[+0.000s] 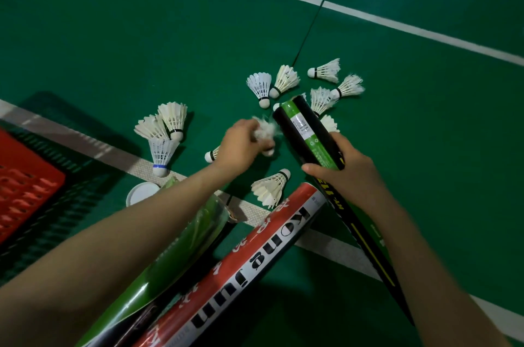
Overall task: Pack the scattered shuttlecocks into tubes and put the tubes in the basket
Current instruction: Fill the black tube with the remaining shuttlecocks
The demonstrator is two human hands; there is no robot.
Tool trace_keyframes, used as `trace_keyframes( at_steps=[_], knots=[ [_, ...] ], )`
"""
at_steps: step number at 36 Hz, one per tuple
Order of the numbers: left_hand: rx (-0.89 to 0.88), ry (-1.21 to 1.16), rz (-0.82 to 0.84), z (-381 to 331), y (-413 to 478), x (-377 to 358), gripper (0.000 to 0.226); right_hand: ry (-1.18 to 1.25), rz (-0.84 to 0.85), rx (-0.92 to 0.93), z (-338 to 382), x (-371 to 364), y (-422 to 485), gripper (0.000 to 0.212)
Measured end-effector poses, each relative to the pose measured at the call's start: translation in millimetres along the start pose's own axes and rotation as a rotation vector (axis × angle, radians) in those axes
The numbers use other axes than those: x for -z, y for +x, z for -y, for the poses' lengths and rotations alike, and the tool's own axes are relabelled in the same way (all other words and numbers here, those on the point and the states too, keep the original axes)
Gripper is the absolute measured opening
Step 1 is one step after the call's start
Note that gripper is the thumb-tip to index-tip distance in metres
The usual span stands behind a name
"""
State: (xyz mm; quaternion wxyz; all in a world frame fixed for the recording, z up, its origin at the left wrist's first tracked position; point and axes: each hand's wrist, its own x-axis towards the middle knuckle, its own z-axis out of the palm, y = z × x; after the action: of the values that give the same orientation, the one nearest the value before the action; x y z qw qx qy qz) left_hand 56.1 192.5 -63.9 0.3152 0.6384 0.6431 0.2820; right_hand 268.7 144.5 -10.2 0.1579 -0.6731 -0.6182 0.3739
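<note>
right hand curls round the middle of a black and green tube, thumb across its near side, the far end tilted up and away. left hand pinches a blurred shuttlecock in bunched fingers, just beside that far end. loose shuttlecocks lie scattered around both hands on the green floor. nearer, a red tube and a green tube lie side by side; a white cap sits near the red basket at left.
</note>
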Motion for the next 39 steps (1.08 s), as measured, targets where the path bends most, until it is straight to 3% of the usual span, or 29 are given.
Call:
trace_keyframes(
  at_steps=[4, 7, 10, 11, 13, 18, 19, 22, 25, 28, 31, 34, 39],
  knots=[
    [0.297, -0.613, -0.119, -3.4, -5.9, 26.8, 0.02, 0.037, 0.013, 0.069, -2.6, -3.5, -10.3, 0.062],
    [0.28, -0.658, -0.178, -0.8, -10.8, 42.7, 0.027, 0.03, 0.033, 0.133, -0.9, -6.9, -17.6, 0.053],
    [0.255, -0.657, -0.174, -1.9, -16.5, 54.7, 0.07, 0.012, 0.055, 0.153, -0.9, -7.6, -23.3, 0.06],
    [0.234, -0.651, -0.158, -5.4, -20.0, 58.5, 0.071, 0.007, 0.058, 0.156, -1.7, -8.0, -24.1, 0.064],
    [0.184, -0.634, -0.102, -8.2, -26.0, 61.3, 0.051, -0.005, 0.065, 0.177, -2.0, -8.9, -25.8, 0.069],
    [0.096, -0.502, 0.102, -21.1, -40.8, 58.4, 0.015, -0.059, 0.079, 0.219, -3.9, -11.6, -25.4, 0.083],
    [0.081, -0.514, 0.118, -25.7, -46.1, 59.7, 0.018, -0.071, 0.077, 0.227, -4.7, -11.8, -24.9, 0.084],
    [0.068, -0.507, 0.221, -25.6, -46.8, 53.7, 0.055, -0.068, 0.065, 0.241, -5.8, -11.9, -25.8, 0.085],
    [0.052, -0.463, 0.307, -20.6, -44.0, 44.0, 0.064, -0.071, 0.06, 0.246, -5.2, -11.7, -25.8, 0.084],
    [0.046, -0.403, 0.216, -17.2, -52.2, 45.8, 0.065, -0.089, 0.061, 0.24, -4.8, -12.3, -24.3, 0.084],
    [0.157, -0.385, 0.06, 1.6, -53.0, 53.0, 0.056, -0.117, 0.06, 0.232, -5.7, -13.1, -24.5, 0.085],
    [0.229, -0.045, 0.173, 34.2, -43.3, 58.5, 0.053, -0.15, 0.071, 0.212, -9.5, -14.9, -24.3, 0.089],
    [-0.033, 0.448, 0.412, 63.1, -35.2, 51.2, 0.082, -0.183, 0.096, 0.217, -11.7, -18.2, -25.9, 0.083]
  ],
)
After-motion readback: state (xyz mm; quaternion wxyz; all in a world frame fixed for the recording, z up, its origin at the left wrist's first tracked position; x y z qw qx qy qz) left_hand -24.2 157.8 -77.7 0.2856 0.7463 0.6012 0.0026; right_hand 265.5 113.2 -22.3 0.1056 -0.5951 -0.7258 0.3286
